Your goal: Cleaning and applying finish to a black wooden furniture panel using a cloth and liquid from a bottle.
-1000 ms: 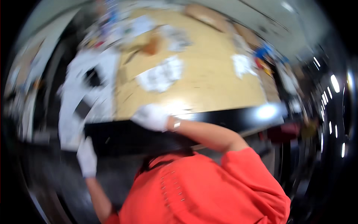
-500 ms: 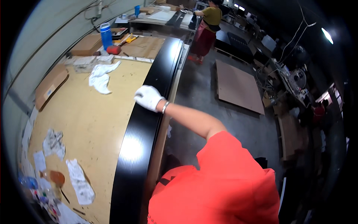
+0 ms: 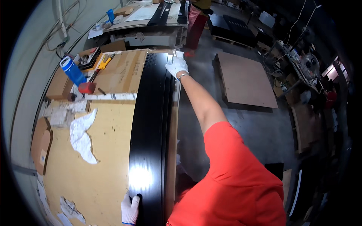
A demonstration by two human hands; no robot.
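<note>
A long, glossy black panel (image 3: 147,124) lies lengthwise along the right side of the workbench, on top of other dark panels whose edges show at its right. My right hand (image 3: 177,68), in a white glove, is at the panel's far right corner with the fingers curled against its edge. Down at the near left edge of the same panel, my left hand (image 3: 130,209), also white-gloved, grips the rim with its thumb toward the black surface. A small dark shape beside that thumb is too unclear to name.
On the tan bench top (image 3: 109,158) lie a white rag (image 3: 82,137) and a soiled cloth (image 3: 71,209). Farther off are a blue bottle (image 3: 73,71), a red mallet head (image 3: 86,88) and a cardboard sheet (image 3: 120,71). A person (image 3: 198,22) stands beyond; a brown board (image 3: 245,81) lies right.
My right hand has gone forward along the panel to its far end. My left hand has come into view at the near left edge. The view has shifted, and the far worktable shows more.
</note>
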